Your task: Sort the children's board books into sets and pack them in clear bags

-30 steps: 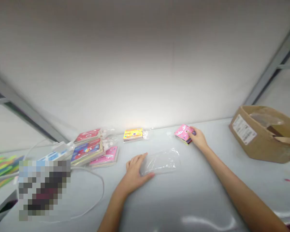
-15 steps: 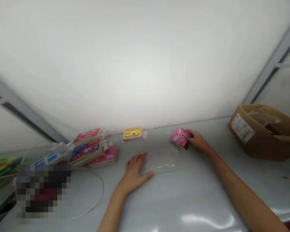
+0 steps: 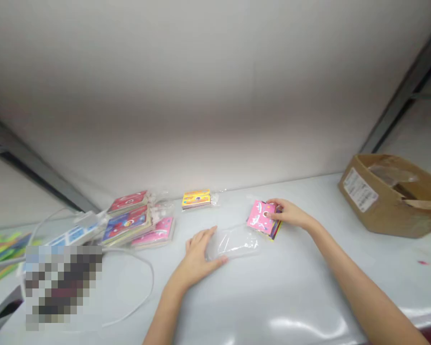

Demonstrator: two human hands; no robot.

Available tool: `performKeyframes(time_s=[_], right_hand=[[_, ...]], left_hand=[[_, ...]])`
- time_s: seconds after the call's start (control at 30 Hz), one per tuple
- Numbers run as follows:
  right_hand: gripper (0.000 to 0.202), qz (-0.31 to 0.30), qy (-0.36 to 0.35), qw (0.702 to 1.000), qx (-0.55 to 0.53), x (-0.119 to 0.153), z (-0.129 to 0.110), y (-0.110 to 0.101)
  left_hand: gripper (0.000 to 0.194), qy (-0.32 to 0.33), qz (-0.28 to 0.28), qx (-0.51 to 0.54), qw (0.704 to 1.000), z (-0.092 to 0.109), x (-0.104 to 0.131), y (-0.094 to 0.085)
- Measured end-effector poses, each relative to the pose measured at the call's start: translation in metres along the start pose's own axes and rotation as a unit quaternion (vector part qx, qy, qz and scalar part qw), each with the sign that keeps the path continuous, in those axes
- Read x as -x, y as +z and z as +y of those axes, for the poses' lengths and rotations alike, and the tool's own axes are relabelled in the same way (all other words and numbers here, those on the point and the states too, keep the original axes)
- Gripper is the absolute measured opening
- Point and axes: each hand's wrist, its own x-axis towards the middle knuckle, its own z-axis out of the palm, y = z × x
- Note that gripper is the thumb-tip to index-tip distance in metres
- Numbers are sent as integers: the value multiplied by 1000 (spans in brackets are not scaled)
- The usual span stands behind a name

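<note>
A clear plastic bag (image 3: 237,243) lies flat on the grey table (image 3: 258,297). My left hand (image 3: 200,249) rests at its left end, thumb and fingers spread apart and holding nothing firmly. At the bag's upper right, my right hand (image 3: 285,213) grips a small stack of pink cards (image 3: 260,215) by its right side. Yellow and dark edges of further cards show under the pink top one. The stack's lower left corner is close to the bag's right end; whether they touch I cannot tell.
By the wall lies a bagged yellow card pack (image 3: 196,198). Further left are bagged packs in red (image 3: 128,200), blue (image 3: 125,224) and pink (image 3: 161,230), beside a white power strip (image 3: 75,235) and cable (image 3: 153,275). An open cardboard box (image 3: 391,206) stands at right.
My right hand has brought the pink card stack slightly left and down, closer to the bag's right end. My left hand has stayed almost still. The picture's brightness has changed.
</note>
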Motion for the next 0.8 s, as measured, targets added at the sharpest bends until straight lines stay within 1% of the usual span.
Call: performKeyframes(time_s=[0.1, 0.27, 0.47, 0.67, 0.8], right_hand=[[47, -7, 11, 1000, -14, 1, -1, 2], [40, -11, 18, 999, -32, 0, 1, 4], [38, 1, 19, 999, -44, -2, 6, 4], [34, 22, 17, 998, -50, -2, 4, 5], [32, 35, 13, 998, -52, -3, 3, 5]], left_hand=[[74, -1, 2, 2, 1000, 1, 0, 0], [74, -3, 6, 0, 1000, 0, 0, 0], [73, 3, 12, 0, 1000, 0, 0, 0], [71, 5, 18, 0, 1000, 0, 0, 0], [73, -5, 13, -2, 1000, 1, 0, 0]])
